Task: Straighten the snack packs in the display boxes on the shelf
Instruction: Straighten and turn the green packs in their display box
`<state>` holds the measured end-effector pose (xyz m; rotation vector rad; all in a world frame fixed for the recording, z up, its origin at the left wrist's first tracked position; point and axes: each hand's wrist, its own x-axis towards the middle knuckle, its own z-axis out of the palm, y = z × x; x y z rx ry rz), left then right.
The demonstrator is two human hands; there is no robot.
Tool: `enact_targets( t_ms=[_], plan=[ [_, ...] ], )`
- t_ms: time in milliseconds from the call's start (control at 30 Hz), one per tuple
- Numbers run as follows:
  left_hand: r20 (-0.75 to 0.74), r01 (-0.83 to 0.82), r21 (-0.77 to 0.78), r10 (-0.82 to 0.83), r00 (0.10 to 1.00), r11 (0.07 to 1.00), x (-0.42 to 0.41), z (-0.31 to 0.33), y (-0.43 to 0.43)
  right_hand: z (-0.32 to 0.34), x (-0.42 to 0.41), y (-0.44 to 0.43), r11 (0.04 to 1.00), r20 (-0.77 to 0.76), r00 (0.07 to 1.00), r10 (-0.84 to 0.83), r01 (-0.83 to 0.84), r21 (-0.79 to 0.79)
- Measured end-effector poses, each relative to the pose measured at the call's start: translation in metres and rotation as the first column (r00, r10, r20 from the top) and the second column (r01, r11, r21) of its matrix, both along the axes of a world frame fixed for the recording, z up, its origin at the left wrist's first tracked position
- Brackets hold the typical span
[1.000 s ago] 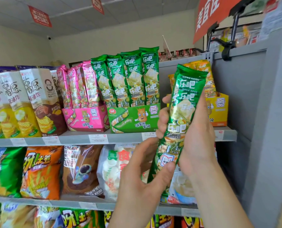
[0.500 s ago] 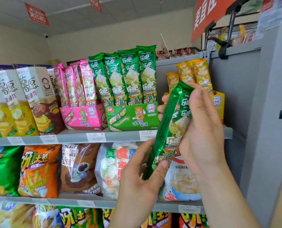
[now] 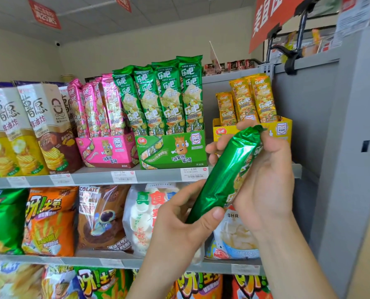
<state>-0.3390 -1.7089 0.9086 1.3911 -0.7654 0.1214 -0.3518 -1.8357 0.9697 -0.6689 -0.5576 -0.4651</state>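
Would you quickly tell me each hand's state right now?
Left hand: grips the green snack pack at its lower end.
Right hand: holds the same pack's upper part.

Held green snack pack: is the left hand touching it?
Touching. Head view shows the left hand, thumb pressed on the green snack pack near its lower end.

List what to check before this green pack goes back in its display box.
1. Grip: left hand and right hand both hold the green pack: ok.
2. Printed face toward the viewer: not ok, mostly plain foil shows.
3. Pack upright: not ok, it leans, top to the right.
4. Free slot in the green display box: cannot tell; four packs fill its front row.
5. Way to that box unobstructed: ok, seemingly.
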Motion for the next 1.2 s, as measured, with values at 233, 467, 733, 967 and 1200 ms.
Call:
enact_targets(
  t_ms=[233, 467, 733, 967, 1200],
  plan=[
    [-0.085, 0.058, -0.063, -0.063, 0.994, 0.996, 0.001, 0.004, 0.001, -0.009, 0.009, 0.005, 0.976, -0.064, 0.977, -0.202, 0.196, -0.098],
    [0.024, -0.022, -0.149, 0.026, 0.999, 0.989, -0.004, 0.019, -0.015, -0.023, 0.012, 0.015, 0.668, 0.118, 0.762, -0.637, 0.622, -0.410],
    [-0.017, 0.065, -0.305, -0.074, 0.997, 0.950, 0.011, 0.051, -0.012, -0.050, 0.006, 0.024, 0.691, 0.129, 0.918, -0.376, 0.370, -0.621],
    [-0.092, -0.044, -0.342, 0.014, 0.996, 0.939, 0.036, 0.074, 0.005, -0.058, 0.006, 0.024, 0.634, 0.095, 0.914, -0.395, 0.347, -0.691],
    [0.265, -0.209, -0.160, 0.246, 0.933, 0.965, 0.039, 0.083, 0.013, -0.050, 0.009, 0.019, 0.557, 0.170, 0.883, -0.437, 0.415, -0.719]
  ],
)
